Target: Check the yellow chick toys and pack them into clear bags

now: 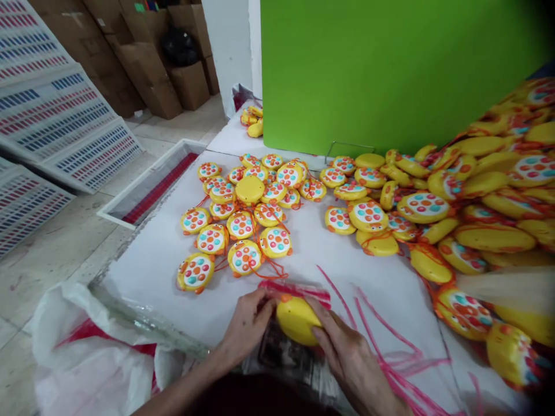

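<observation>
My right hand (pixel 349 346) is wrapped round the edge of a yellow animal-shaped plastic toy (pixel 297 320), whose plain back faces up. At the toy's left end, by its orange tip, my left hand (pixel 247 323) is closed in a pinch. What lies between those fingertips is hidden. Just beyond the toy lies a bundle of pink-red plastic strips (pixel 299 292). Below it, at the table's near edge, a dark blurred item (pixel 281 352) cannot be made out. Similar toys (pixel 245 257) with coloured dots and orange cords lie ahead on the white table (pixel 312 248).
A large heap of the same toys (pixel 489 190) fills the right side. Loose pink strips (pixel 399 370) trail beside my right hand. A green panel (pixel 368 75) stands at the back. White crates (pixel 56 115), a white plastic bag (pixel 87 358) and cardboard boxes (pixel 147 75) are at left.
</observation>
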`<state>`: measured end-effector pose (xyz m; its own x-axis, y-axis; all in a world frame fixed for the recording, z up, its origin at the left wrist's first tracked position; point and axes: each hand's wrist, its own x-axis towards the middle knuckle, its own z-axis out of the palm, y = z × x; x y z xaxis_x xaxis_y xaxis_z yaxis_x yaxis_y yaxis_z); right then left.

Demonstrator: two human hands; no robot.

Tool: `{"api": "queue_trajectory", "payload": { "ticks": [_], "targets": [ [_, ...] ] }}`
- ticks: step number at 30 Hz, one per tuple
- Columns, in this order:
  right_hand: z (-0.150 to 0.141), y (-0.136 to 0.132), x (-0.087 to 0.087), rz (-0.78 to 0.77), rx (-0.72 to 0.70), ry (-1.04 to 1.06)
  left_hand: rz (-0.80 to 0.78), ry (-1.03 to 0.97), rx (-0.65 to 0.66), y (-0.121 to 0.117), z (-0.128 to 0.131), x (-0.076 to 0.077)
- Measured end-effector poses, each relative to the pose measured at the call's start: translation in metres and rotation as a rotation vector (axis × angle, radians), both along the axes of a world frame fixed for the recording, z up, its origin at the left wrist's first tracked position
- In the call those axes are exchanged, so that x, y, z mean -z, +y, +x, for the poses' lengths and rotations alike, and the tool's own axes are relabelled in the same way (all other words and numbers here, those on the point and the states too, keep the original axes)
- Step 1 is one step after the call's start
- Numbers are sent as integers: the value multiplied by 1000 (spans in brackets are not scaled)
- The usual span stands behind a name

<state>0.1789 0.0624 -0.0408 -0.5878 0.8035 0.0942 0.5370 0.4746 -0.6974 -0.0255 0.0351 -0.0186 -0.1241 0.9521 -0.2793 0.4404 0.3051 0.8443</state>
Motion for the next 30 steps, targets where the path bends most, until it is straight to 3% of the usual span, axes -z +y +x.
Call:
{"api": "queue_trajectory", "payload": {
  "ticks": [6,12,18,23,27,30],
  "targets": [
    [-4,11,-8,32,-263,-209,-25,-181,-56,-1,11,1],
    [-28,12,-19,141,-76,-107,-52,-364,-39,0,8,2],
    [-52,16,-17,216,-75,-93,-8,-260,59,1,7,-2],
    [-62,17,-17,218,-104,-150,1,-24,129,-1,11,-9],
    [-45,22,-14,85,57,-16,32,70,175,-4,9,-6],
    [6,33,5,-5,326,-23,15,8,123,-5,3,0]
  ]
}}
